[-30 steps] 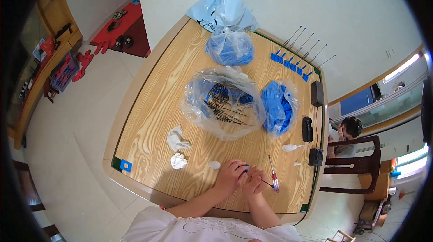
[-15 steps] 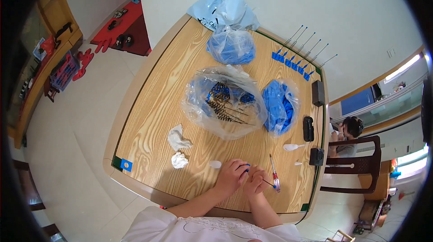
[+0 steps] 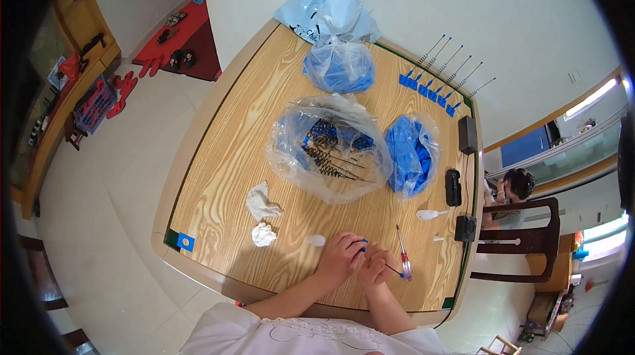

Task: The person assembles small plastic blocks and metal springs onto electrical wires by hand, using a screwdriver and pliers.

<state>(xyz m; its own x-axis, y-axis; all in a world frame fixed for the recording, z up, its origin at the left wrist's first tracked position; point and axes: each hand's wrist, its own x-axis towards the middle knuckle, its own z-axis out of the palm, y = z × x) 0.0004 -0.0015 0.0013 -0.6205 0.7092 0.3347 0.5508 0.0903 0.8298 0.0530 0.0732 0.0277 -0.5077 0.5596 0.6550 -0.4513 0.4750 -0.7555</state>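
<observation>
Close together at the table's near edge, both my hands are closed. My left hand [image 3: 338, 259] pinches a small blue piece [image 3: 363, 243], mostly hidden by the fingers. Just beside it, my right hand [image 3: 376, 267] grips a thin dark rod whose blue tip [image 3: 401, 275] pokes out to the right. Whether the rod joins the blue piece is hidden between the hands. Right of my right hand lies a screwdriver [image 3: 405, 264] with a clear red handle. A small translucent white piece [image 3: 316, 240] rests left of my left hand.
An open clear bag [image 3: 297, 176] holds black coil springs with rods. Beside it is a bag of blue parts [image 3: 411, 163]; another bag [image 3: 338, 70] sits behind. Several sprung rods on blue bases [image 3: 433, 95] stand far right. White crumpled cloths [image 3: 263, 203] lie left. A person [image 3: 512, 193] sits beyond.
My hands keep almost the same place and grip. The whole view has shifted very slightly; the seated person's arm has moved a little.
</observation>
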